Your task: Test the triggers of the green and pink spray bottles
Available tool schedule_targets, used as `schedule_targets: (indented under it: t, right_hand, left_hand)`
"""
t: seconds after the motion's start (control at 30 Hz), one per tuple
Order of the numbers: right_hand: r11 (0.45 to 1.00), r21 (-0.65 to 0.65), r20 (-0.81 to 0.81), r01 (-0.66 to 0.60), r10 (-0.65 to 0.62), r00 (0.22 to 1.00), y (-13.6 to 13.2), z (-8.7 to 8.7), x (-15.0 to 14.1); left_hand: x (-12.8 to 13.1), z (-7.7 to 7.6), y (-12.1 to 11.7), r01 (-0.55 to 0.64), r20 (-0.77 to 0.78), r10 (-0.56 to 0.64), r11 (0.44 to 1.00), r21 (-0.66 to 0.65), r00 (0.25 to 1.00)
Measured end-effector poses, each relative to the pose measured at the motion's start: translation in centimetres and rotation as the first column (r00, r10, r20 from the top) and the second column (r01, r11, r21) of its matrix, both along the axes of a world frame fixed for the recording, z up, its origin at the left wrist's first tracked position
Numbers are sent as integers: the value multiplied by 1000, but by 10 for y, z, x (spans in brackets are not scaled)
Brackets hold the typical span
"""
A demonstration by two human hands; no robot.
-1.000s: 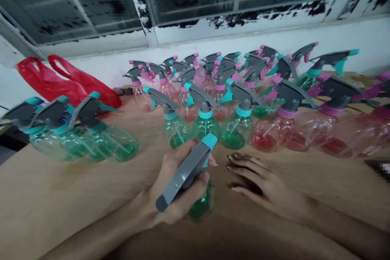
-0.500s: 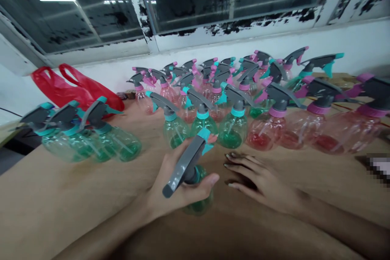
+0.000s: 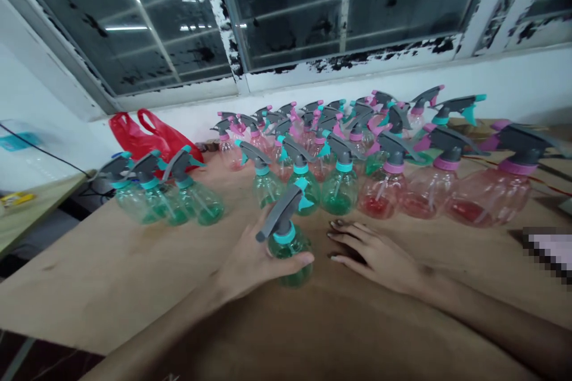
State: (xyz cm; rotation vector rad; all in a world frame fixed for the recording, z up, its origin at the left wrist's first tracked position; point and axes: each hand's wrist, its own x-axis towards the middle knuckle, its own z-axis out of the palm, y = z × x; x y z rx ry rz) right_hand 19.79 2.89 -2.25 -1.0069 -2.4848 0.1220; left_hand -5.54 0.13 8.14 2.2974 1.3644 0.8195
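One green spray bottle point(image 3: 297, 244) in left hand point(image 3: 254, 259), right hand point(image 3: 379, 256) holding nothing.
Head view: bottle sits between thumb and fingers of left hand, thumb across its near side, other fingers mostly hidden behind it; hand curled partway round the body, just below teal collar. Grey sprayer head rises above the hand, tilted, teal trigger facing away from the wrist. Can't tell if base touches tabletop point(image 3: 170, 274). Right hand palm down, fingers spread and slightly bent, just right of bottle, not touching it. Three green bottles point(image 3: 340, 193) stand just beyond, pink bottles point(image 3: 382, 193) to their right; red bag point(image 3: 172, 143) far left.
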Motion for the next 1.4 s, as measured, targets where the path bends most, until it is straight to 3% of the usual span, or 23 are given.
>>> schedule_targets:
  t: [0.17,0.33,0.5,0.6,0.77,1.03,1.4]
  right_hand:
    - [999,37,68,4,-7,998,3,12,-7]
    - [996,80,71,32,-38,997,7,48,-34]
    - [989,97,-21,112,-110,994,16,88,-75]
    - [982,87,-79,167,-161,984,28,100,-102]
    - [967,33,-130,252,-246,960,49,101,-136]
    - [932,-78,-172,353,-362,916,71,89,-157]
    - [958,-67,-248,280,-288,925,92,86,-154]
  left_hand:
    - [-7,-7,-20,-31,-29,31,999,-11,999]
    - [-32,-8,-30,-140,-103,155,980,140,983]
    - [-84,-20,-9,-375,-63,397,901,218,916]
    - [-110,-23,13,-421,-40,436,886,195,899]
    - [-125,-21,41,-435,54,433,885,168,900]
    - [-119,-21,57,-371,117,357,918,140,927]
    - [-114,-35,80,-350,184,311,905,244,933]
